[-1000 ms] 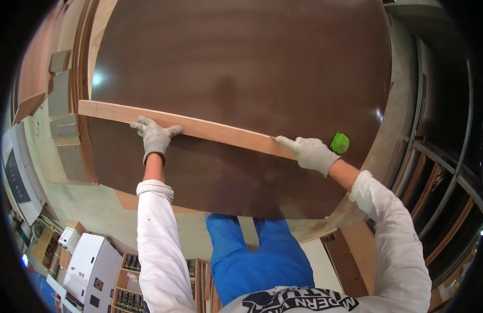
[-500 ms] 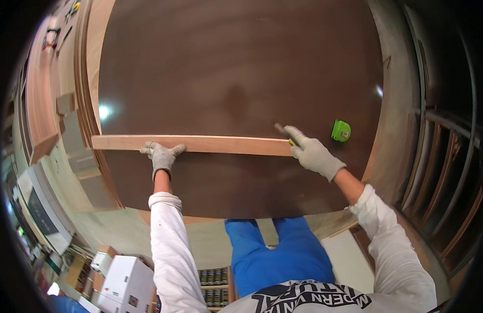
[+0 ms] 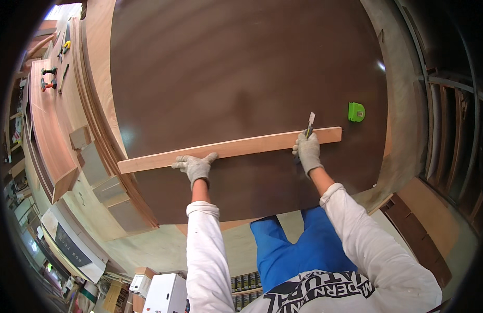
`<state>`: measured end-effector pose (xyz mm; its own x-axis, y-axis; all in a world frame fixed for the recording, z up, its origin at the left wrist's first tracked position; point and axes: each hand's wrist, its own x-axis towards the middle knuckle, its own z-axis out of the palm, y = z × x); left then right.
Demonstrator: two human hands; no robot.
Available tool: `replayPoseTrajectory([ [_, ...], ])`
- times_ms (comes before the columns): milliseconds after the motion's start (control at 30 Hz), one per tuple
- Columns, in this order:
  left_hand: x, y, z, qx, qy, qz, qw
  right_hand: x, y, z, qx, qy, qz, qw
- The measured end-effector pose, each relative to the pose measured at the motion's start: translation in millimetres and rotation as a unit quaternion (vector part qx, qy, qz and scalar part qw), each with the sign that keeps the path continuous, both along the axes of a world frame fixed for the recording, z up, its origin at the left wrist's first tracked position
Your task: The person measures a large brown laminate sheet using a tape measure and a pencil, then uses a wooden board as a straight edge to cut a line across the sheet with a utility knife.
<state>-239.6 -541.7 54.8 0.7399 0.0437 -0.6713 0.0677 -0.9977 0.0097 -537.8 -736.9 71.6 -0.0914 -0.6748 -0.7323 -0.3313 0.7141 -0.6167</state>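
Note:
A long, narrow wooden strip (image 3: 246, 148) lies across a large dark brown panel (image 3: 210, 68), slightly tilted up toward the right. My left hand (image 3: 194, 168), in a pale knit glove, rests open on the strip left of its middle, fingers and thumb apart. Near the strip's right end my gloved right hand (image 3: 308, 152) is closed around a utility knife (image 3: 311, 123). Its pale blade points away from me, past the strip's far edge. Part of the handle is hidden in the glove. Beyond the strip's right end sits a green tape measure (image 3: 356, 111).
At left, stacked boards (image 3: 95, 99) edge the panel, with small offcut pieces (image 3: 103, 172) beside them. Drills (image 3: 48, 83) and other hand tools lie farther off. A dark rack (image 3: 450, 135) stands at right. White boxes (image 3: 165, 293) are on the lower left.
My right hand has turned the knife from pointing left to pointing away, and now lies over the strip, leaving its right end exposed. The whole view has shifted and tilted.

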Motion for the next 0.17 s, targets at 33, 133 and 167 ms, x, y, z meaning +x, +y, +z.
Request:
replayPoseTrajectory([
  [33,1.8,1.2,2.4,-0.002,-0.003,0.001,1.0,3.1,3.1,-2.1,-0.005,0.011,0.013,1.0],
  [133,-1.4,-3.6,9.2,0.005,-0.004,0.002,1.0,1.1,1.4,-9.1,-0.001,0.033,0.004,0.999],
  [167,1.3,-0.9,10.1,0.019,-0.003,-0.005,1.0,4.5,6.3,-10.5,-0.014,0.049,0.029,0.998],
])
